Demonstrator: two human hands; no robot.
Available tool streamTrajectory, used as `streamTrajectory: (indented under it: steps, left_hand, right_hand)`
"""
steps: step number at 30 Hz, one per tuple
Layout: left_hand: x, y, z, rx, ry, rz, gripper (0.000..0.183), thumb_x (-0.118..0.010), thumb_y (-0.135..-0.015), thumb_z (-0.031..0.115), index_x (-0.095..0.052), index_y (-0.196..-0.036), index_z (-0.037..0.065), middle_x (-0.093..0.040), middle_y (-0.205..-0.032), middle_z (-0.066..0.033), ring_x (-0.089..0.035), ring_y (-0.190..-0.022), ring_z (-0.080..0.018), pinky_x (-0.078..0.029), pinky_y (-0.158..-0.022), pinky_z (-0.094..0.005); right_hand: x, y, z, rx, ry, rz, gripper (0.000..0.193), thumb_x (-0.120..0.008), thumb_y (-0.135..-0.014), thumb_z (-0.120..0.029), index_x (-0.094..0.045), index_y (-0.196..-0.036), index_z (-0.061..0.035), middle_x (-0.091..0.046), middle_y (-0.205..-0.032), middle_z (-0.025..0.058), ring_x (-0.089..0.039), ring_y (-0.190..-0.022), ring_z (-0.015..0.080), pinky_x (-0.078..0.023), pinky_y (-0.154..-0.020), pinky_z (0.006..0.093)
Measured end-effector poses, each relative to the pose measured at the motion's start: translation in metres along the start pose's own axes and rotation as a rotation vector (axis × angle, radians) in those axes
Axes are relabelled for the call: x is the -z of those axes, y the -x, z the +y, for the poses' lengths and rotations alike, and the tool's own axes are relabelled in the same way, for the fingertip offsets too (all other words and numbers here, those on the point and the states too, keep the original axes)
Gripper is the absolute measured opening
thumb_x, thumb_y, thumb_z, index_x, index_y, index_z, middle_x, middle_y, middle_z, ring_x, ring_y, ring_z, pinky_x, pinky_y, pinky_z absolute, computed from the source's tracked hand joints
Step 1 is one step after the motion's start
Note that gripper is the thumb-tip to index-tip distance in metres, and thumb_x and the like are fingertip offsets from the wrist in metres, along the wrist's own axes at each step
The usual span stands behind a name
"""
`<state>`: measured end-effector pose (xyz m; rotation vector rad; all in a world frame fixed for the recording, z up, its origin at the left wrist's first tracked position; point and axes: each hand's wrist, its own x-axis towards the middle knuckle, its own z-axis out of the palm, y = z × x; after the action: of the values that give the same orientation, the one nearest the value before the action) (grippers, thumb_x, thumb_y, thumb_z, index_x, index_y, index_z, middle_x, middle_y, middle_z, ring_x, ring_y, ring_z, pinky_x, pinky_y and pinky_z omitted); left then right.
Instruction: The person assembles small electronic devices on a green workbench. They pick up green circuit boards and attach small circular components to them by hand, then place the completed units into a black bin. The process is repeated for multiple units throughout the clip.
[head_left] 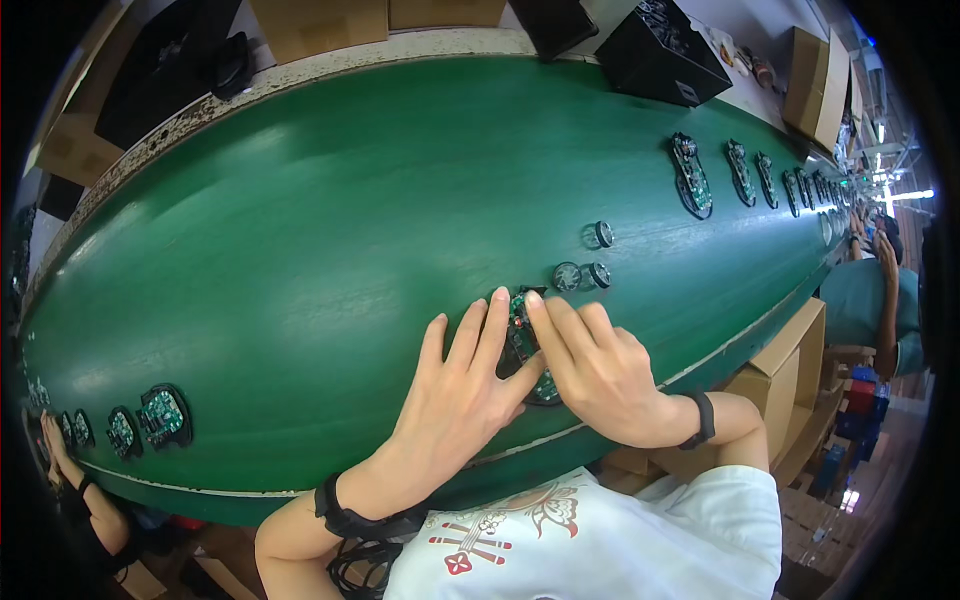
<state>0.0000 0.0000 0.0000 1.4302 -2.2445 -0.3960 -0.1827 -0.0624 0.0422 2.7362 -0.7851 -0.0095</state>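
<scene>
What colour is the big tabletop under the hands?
The tabletop is green; it shows best in the head view.

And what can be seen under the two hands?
A green circuit board in a dark shell shows between the left hand and right hand; what they cover cannot be seen.

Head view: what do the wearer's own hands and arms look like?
Both are gloveless: the left hand has a chunky black wristband with dark cables bunched nearby, their connection unclear; the right hand has a slimmer dark band. A short white sleeve shows on the right; the left sleeve cannot be made out.
</scene>
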Motion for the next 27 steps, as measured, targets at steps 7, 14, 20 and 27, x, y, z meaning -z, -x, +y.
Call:
streamTrajectory:
  steps: [7,14,20,27]
  left_hand:
    - [0.015,0.003,-0.014,0.003,-0.019,-0.056,0.063,-0.088,-0.064,0.036,-0.068,-0.123,0.03,-0.04,-0.154,-0.0201,-0.045,-0.134,-0.0377,-0.04,-0.105,-0.0573]
    - [0.015,-0.002,-0.013,-0.006,-0.014,-0.084,0.065,-0.087,-0.066,0.037,-0.066,-0.127,0.032,-0.039,-0.155,-0.0204,-0.046,-0.132,-0.0368,-0.04,-0.105,-0.0566]
    - [0.016,-0.004,-0.015,-0.016,0.0,-0.1,0.064,-0.086,-0.068,0.037,-0.066,-0.128,0.033,-0.038,-0.155,-0.0211,-0.047,-0.131,-0.0366,-0.04,-0.105,-0.0537]
    - [0.015,-0.008,-0.014,-0.021,-0.005,-0.121,0.066,-0.086,-0.069,0.036,-0.065,-0.131,0.033,-0.037,-0.156,-0.0215,-0.046,-0.132,-0.0368,-0.039,-0.106,-0.0536]
  right_hand:
    - [0.006,-0.013,-0.007,-0.036,-0.172,0.075,0.052,-0.066,-0.075,-0.008,-0.065,-0.125,0.0062,-0.062,-0.106,0.0092,-0.054,-0.084,0.0175,-0.04,-0.048,0.0233]
    - [-0.001,-0.007,0.004,-0.068,-0.27,0.112,0.053,-0.068,-0.073,-0.008,-0.066,-0.125,0.0021,-0.061,-0.105,0.0068,-0.055,-0.08,0.0161,-0.044,-0.049,0.0243]
    - [0.002,-0.007,0.018,-0.16,-0.355,0.153,0.05,-0.068,-0.072,-0.003,-0.069,-0.121,-0.0032,-0.062,-0.103,0.0044,-0.059,-0.081,0.0179,-0.053,-0.057,0.0276]
    - [-0.003,0.006,0.018,-0.12,-0.47,0.166,0.049,-0.07,-0.069,-0.001,-0.07,-0.119,-0.004,-0.063,-0.101,0.0032,-0.059,-0.081,0.0176,-0.052,-0.056,0.0265]
